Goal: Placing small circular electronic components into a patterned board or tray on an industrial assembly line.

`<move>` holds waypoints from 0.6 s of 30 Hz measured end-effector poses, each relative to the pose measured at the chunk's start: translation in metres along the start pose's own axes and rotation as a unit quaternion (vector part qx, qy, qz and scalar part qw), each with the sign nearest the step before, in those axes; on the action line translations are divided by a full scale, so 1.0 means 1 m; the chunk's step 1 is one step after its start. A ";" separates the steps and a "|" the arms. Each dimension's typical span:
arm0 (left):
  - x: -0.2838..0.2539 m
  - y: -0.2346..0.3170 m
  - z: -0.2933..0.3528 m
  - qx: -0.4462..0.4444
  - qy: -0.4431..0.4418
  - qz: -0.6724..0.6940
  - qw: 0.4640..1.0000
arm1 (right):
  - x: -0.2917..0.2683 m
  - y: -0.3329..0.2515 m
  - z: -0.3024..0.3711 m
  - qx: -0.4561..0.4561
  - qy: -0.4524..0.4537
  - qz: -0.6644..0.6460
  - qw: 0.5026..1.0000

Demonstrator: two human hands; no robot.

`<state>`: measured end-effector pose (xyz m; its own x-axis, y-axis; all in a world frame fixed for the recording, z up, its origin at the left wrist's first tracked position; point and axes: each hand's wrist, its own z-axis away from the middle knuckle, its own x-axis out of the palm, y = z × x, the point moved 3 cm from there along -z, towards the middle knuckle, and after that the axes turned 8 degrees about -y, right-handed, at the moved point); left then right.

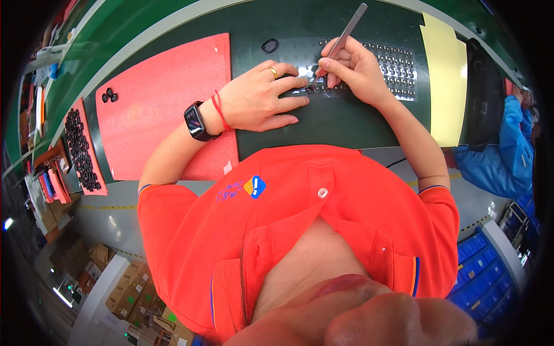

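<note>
My right hand (360, 72) is closed around metal tweezers (350, 26), held like a pen with the tips pointing down. They meet a clear plastic sheet (334, 94) near a tiny dark part (311, 89) too small to name. Rows of small dark-and-silver parts (398, 69) cover the sheet's right side. With fingers spread, my left hand (259, 98) rests at the sheet's left edge, its fingertips beside the tweezer tips. Beyond it, a black oval ring-shaped piece (269, 45) lies on the green tabletop (262, 138).
Left of my hands lies a pink foam mat (167, 104) bearing a few black pieces (109, 96). Further left, a pink strip holds many black parts (83, 150). Yellow sheets (444, 81) and a black bag (483, 92) lie right. A person's blue sleeve (511, 138) shows beyond.
</note>
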<state>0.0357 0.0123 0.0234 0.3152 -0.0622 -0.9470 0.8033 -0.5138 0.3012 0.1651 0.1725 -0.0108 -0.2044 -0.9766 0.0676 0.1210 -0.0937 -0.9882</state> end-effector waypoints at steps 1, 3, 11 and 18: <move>-0.001 0.000 0.001 0.001 -0.003 0.005 1.000 | -0.002 -0.001 -0.001 0.000 0.001 0.000 1.000; -0.002 0.000 0.002 0.001 -0.005 0.010 1.000 | -0.005 -0.003 -0.002 -0.014 0.011 -0.063 0.998; -0.016 -0.029 0.013 -0.085 0.136 0.076 0.984 | -0.017 -0.016 -0.016 -0.056 0.068 -0.069 0.994; -0.011 -0.064 0.022 -0.249 0.153 0.105 0.950 | -0.006 -0.016 -0.051 -0.044 0.090 -0.039 0.994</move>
<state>-0.0299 0.0271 0.0126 0.5656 0.1733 -0.8063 0.8222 -0.0436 0.5675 0.1150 0.1901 -0.0025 -0.3807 -0.9161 0.1258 0.0137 -0.1416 -0.9898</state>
